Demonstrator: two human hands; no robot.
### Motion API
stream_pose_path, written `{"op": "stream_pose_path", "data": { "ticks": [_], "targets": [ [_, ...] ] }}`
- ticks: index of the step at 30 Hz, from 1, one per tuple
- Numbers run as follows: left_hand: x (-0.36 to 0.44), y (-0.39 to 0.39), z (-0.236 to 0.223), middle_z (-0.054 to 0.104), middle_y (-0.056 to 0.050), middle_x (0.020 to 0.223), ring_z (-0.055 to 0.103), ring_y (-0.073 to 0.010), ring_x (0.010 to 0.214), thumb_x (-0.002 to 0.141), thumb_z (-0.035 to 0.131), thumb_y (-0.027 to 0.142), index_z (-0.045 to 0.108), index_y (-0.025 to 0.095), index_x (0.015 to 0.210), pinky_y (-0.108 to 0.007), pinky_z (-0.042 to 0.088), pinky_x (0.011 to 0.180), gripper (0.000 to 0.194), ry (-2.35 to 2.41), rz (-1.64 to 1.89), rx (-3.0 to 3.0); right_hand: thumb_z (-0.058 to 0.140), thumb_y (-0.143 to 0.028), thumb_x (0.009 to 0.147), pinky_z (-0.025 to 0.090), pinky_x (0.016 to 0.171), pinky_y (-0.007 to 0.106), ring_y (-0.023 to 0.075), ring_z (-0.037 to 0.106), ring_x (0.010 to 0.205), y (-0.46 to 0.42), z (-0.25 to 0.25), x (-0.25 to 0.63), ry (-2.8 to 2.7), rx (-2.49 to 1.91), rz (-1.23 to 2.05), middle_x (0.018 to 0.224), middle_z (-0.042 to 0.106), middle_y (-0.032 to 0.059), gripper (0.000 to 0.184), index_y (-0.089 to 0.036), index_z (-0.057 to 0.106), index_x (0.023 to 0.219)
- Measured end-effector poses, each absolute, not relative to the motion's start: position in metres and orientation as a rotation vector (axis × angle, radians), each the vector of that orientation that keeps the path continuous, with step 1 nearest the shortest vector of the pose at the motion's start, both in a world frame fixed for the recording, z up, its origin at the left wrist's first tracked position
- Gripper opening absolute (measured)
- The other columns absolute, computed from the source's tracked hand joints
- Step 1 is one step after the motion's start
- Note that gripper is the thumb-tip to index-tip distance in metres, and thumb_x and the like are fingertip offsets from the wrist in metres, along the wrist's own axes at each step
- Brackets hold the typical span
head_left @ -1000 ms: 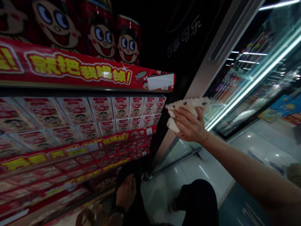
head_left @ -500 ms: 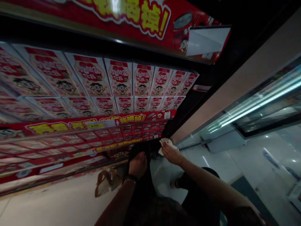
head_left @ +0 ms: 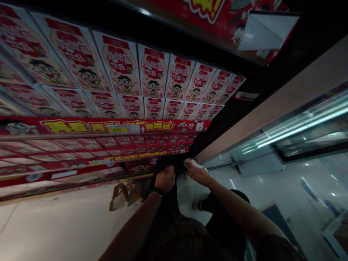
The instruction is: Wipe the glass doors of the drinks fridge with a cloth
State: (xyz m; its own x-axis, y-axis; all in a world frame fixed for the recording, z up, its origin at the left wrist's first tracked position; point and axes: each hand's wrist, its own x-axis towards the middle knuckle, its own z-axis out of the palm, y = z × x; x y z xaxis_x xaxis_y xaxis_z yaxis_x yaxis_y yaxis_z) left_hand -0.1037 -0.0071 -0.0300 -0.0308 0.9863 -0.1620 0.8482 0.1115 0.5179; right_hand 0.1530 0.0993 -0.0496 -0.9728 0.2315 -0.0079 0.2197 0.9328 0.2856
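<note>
My right hand (head_left: pixel 198 173) is closed on a pale spotted cloth (head_left: pixel 191 163), held low beside the bottom corner of the red shelf unit (head_left: pixel 103 127). My left hand (head_left: pixel 165 179) is curled around dark fabric (head_left: pixel 168 163) just left of the cloth, a band on its wrist. The two hands sit close together above my dark-clad knees. Rows of red-and-white drink cartons (head_left: pixel 152 76) with a cartoon face fill the shelves above them.
A brown bag (head_left: pixel 123 195) lies on the pale floor (head_left: pixel 54 224) to the left of my hands. A lit glass-fronted cooler (head_left: pixel 299 130) stands on the right, with a grey panel (head_left: pixel 272 108) between it and the shelves. A white tag (head_left: pixel 266 32) hangs from the top shelf edge.
My right hand has come down with the cloth from chest height by the cooler to the base of the shelves. The view has tilted downward and my left hand has shifted slightly right.
</note>
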Motion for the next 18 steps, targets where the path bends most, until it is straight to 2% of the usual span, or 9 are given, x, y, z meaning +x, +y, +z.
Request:
{"op": "stream_pose_path", "data": {
  "ticks": [3, 5, 7, 8, 10, 12, 14, 16, 18],
  "targets": [
    [-0.103, -0.006, -0.031, 0.068, -0.01, 0.121, 0.068, -0.0227, 0.098, 0.111, 0.033, 0.03, 0.057, 0.02, 0.12, -0.034, 0.041, 0.076, 0.028, 1.917, 0.387, 1.769, 0.051, -0.008, 0.108, 0.052, 0.125, 0.04, 0.0271, 0.058, 0.153, 0.108, 0.015, 0.171, 3.071, 0.338, 0.517, 0.16, 0.059, 0.0231, 0.04, -0.003, 0.067, 0.144],
    [-0.103, -0.006, -0.033, 0.068, -0.01, 0.122, 0.069, -0.0231, 0.099, 0.111, 0.031, 0.031, 0.057, 0.019, 0.122, -0.034, 0.044, 0.078, 0.03, 1.914, 0.387, 1.761, 0.051, -0.008, 0.108, 0.052, 0.123, 0.038, 0.0237, 0.053, 0.157, 0.113, 0.067, 0.184, 3.111, 0.358, 0.567, 0.167, 0.053, 0.0167, 0.046, -0.012, 0.062, 0.153],
    [-0.103, -0.01, -0.033, 0.069, -0.01, 0.122, 0.07, -0.0235, 0.1, 0.111, 0.031, 0.03, 0.058, 0.019, 0.122, -0.034, 0.047, 0.08, 0.031, 1.91, 0.389, 1.755, 0.052, -0.009, 0.108, 0.046, 0.127, 0.036, 0.0193, 0.048, 0.161, 0.118, 0.122, 0.196, 3.162, 0.411, 0.706, 0.171, 0.048, 0.0096, 0.054, -0.022, 0.057, 0.16],
    [-0.103, -0.013, -0.032, 0.07, -0.011, 0.122, 0.071, -0.0236, 0.102, 0.11, 0.031, 0.029, 0.059, 0.019, 0.122, -0.034, 0.049, 0.082, 0.032, 1.909, 0.392, 1.752, 0.053, -0.01, 0.107, 0.038, 0.133, 0.037, 0.0176, 0.046, 0.162, 0.121, 0.148, 0.201, 3.177, 0.44, 0.828, 0.172, 0.048, 0.0067, 0.057, -0.026, 0.055, 0.162],
    [-0.104, -0.019, -0.026, 0.071, -0.01, 0.121, 0.072, -0.0231, 0.105, 0.109, 0.032, 0.024, 0.061, 0.019, 0.122, -0.034, 0.054, 0.087, 0.033, 1.918, 0.407, 1.747, 0.054, -0.013, 0.104, 0.016, 0.144, 0.045, 0.0173, 0.042, 0.164, 0.128, 0.199, 0.207, 3.163, 0.501, 1.148, 0.17, 0.051, 0.0033, 0.061, -0.03, 0.054, 0.163],
    [-0.105, -0.018, -0.013, 0.073, -0.01, 0.118, 0.073, -0.0222, 0.104, 0.108, 0.036, 0.021, 0.065, 0.019, 0.123, -0.035, 0.058, 0.092, 0.032, 1.945, 0.448, 1.749, 0.055, -0.015, 0.099, 0.001, 0.145, 0.053, 0.0214, 0.035, 0.168, 0.137, 0.244, 0.209, 3.138, 0.591, 1.455, 0.169, 0.054, 0.0026, 0.067, -0.031, 0.055, 0.164],
    [-0.108, -0.001, 0.009, 0.073, -0.01, 0.115, 0.073, -0.0222, 0.102, 0.109, 0.051, 0.033, 0.068, 0.019, 0.124, -0.037, 0.062, 0.093, 0.027, 1.98, 0.551, 1.783, 0.057, -0.017, 0.094, 0.004, 0.145, 0.059, 0.0288, 0.025, 0.172, 0.146, 0.284, 0.206, 3.158, 0.73, 1.665, 0.173, 0.047, 0.0043, 0.076, -0.031, 0.049, 0.168],
    [-0.109, 0.034, 0.042, 0.073, -0.01, 0.118, 0.072, -0.0262, 0.11, 0.102, 0.069, 0.05, 0.071, 0.021, 0.125, -0.043, 0.065, 0.096, 0.037, 1.998, 0.721, 1.863, 0.058, -0.02, 0.095, 0.016, 0.143, 0.066, 0.0373, 0.016, 0.174, 0.155, 0.322, 0.2, 3.213, 0.895, 1.772, 0.181, 0.031, 0.0077, 0.082, -0.029, 0.038, 0.174],
    [-0.106, 0.078, 0.087, 0.071, -0.01, 0.127, 0.068, -0.0324, 0.123, 0.093, 0.081, 0.058, 0.072, 0.027, 0.129, -0.05, 0.066, 0.097, 0.048, 1.987, 0.924, 1.961, 0.057, -0.025, 0.101, 0.026, 0.137, 0.074, 0.0431, 0.012, 0.173, 0.166, 0.361, 0.191, 3.278, 1.096, 1.8, 0.185, 0.016, 0.0113, 0.082, -0.029, 0.029, 0.178]
  ]
}}
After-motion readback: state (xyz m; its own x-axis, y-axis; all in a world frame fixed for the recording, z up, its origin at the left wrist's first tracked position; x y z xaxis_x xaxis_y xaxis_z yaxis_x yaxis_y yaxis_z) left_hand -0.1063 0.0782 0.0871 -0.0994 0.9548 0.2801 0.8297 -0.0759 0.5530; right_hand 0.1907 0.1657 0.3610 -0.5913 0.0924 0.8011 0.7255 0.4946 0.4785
